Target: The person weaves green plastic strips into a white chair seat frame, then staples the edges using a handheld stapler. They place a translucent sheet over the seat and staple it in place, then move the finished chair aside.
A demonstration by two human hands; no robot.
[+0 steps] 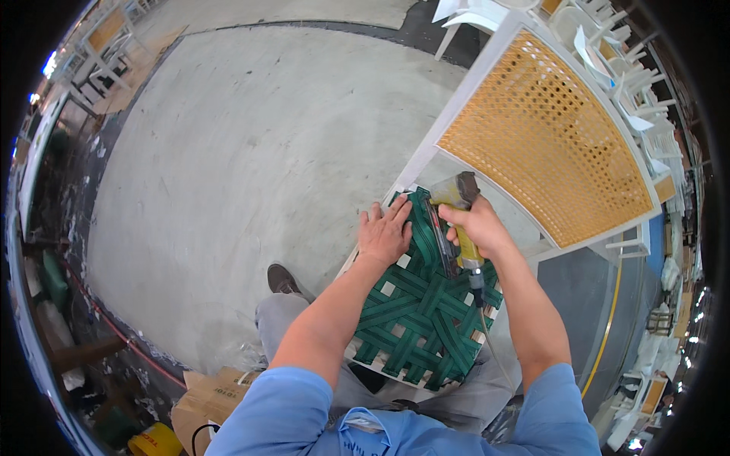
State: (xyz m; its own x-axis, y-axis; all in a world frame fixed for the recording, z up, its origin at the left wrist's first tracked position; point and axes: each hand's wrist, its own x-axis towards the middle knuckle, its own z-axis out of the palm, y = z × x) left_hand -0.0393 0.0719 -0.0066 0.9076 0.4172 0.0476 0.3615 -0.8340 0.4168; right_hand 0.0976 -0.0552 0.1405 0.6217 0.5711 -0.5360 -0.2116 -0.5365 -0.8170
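Green webbing [414,323] was woven in a lattice over the seat of a white chair [487,57], which lay against the person's lap above a grey concrete floor [251,144]. Left hand [385,232] lay flat and unclenched on the webbing near the seat's far edge. Right hand [477,226] was clenched around a yellow staple gun [458,216], nose at the webbing, hose trailing toward the lap. Chair back was orange cane mesh [547,140] in a white frame. Brown cardboard boxes [209,395] with printed labels sat lower left beside a yellow container [154,441], contents unseen.
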